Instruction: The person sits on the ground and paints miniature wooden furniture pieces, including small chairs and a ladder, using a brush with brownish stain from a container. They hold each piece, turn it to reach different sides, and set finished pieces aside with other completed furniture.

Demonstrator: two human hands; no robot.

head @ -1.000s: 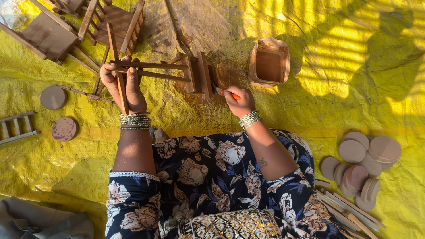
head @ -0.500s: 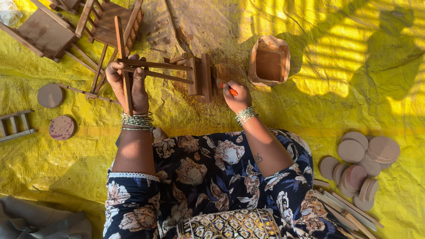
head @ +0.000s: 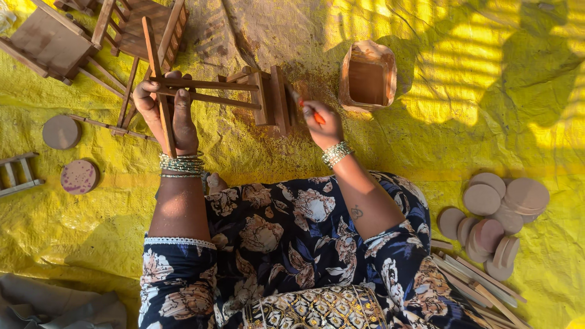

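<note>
My left hand (head: 166, 111) grips the thin rails of a small brown wooden frame (head: 244, 97), a toy-sized piece of furniture held on its side above the yellow sheet (head: 317, 152). My right hand (head: 319, 122) holds a small brush with an orange handle (head: 311, 111), its tip against the slatted end of the frame. A container of brown stain (head: 367, 78) stands just right of the frame.
More small wooden furniture pieces (head: 91, 36) lie at the upper left. Two wooden discs (head: 68, 152) and a little ladder piece (head: 17, 173) sit at the left. A heap of round discs (head: 496, 210) and flat sticks (head: 481, 286) lies at the right. Grey cloth (head: 55, 307) is bottom left.
My left hand has turned and raised the frame slightly, so one upright rail now stands more vertical. My right hand has shifted the brush a little along the frame's slatted end.
</note>
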